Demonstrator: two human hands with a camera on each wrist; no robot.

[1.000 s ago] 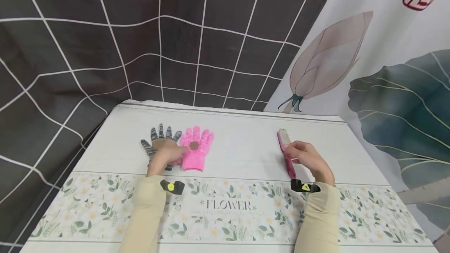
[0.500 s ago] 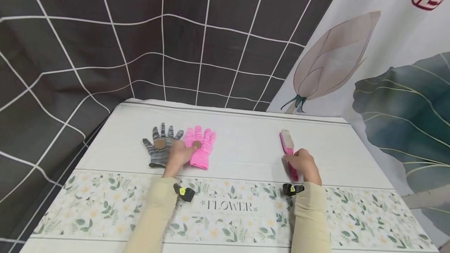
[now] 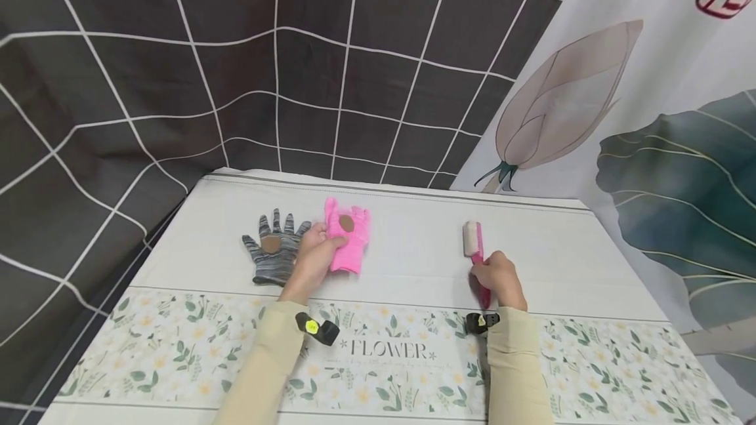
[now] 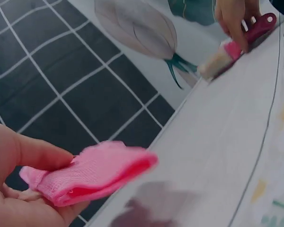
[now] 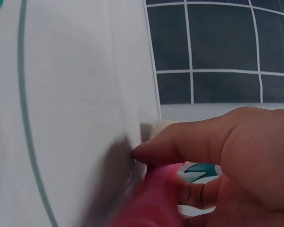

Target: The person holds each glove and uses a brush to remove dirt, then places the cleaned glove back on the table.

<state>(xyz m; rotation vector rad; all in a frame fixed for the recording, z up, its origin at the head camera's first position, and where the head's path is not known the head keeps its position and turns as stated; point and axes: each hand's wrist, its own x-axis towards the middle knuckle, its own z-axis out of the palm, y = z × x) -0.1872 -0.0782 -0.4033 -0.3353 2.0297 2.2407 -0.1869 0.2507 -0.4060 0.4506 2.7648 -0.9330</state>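
Note:
My left hand [image 3: 313, 258] pinches a pink knit glove [image 3: 352, 241] by its left edge, thumb on top. Raised off the table, as its shadow in the left wrist view suggests, the glove [image 4: 94, 172] has its cuff opening facing the camera. A brown round patch marks its palm. Just left of that hand a grey striped glove [image 3: 274, 264] lies flat, with a similar patch and partly covered by the hand. On the right, my right hand [image 3: 499, 277] grips the pink handle of a brush [image 3: 472, 239] with pale bristles. Fingers and thumb hold that handle [image 5: 151, 198] close to the tabletop.
A white tablecloth [image 3: 413, 248] with a floral band [image 3: 384, 376] covers the table. Behind it hangs a dark grid-patterned curtain [image 3: 319, 71], and a white cloth with leaf prints [image 3: 561, 97] hangs at the right.
My left hand has moved right from the grey glove, taken hold of the pink glove and lifted it. The brush has turned in my right hand, its bristles now facing left.

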